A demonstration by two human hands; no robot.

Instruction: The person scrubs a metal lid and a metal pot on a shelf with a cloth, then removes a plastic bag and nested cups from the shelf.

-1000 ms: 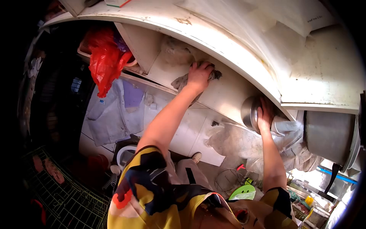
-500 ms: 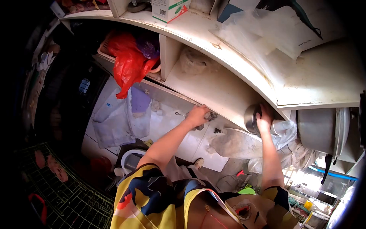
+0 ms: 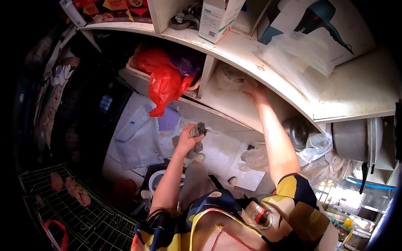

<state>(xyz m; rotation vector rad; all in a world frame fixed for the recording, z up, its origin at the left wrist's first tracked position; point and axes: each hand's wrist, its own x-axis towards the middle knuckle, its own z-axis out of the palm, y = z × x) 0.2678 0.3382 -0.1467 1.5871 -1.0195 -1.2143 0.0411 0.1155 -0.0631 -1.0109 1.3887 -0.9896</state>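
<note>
My left hand (image 3: 188,139) is closed around a dark, crinkled steel wool scourer (image 3: 202,128), with greyish cloth-like material bunched below it. It hangs over the floor in front of the lower shelf. My right hand (image 3: 256,94) reaches into the lower shelf compartment (image 3: 226,100) with its fingers stretched out. Close to those fingertips lies a crumpled clear plastic bag (image 3: 229,78), at the back of the compartment; whether they touch it, I cannot tell. A dark round lidded pot (image 3: 298,134) sits at the right end of the shelf.
A red plastic bag (image 3: 161,79) spills from a basket in the left compartment. On the upper shelf stand a white-green carton (image 3: 220,21) and a hair dryer box (image 3: 351,25). A large grey pot (image 3: 354,140) is at right; a green wire rack (image 3: 96,221) is lower left.
My right hand has left the dark round pot and moved left, deeper into the compartment near the clear plastic bag. My left hand, holding the scourer, has drawn back from the shelf edge.
</note>
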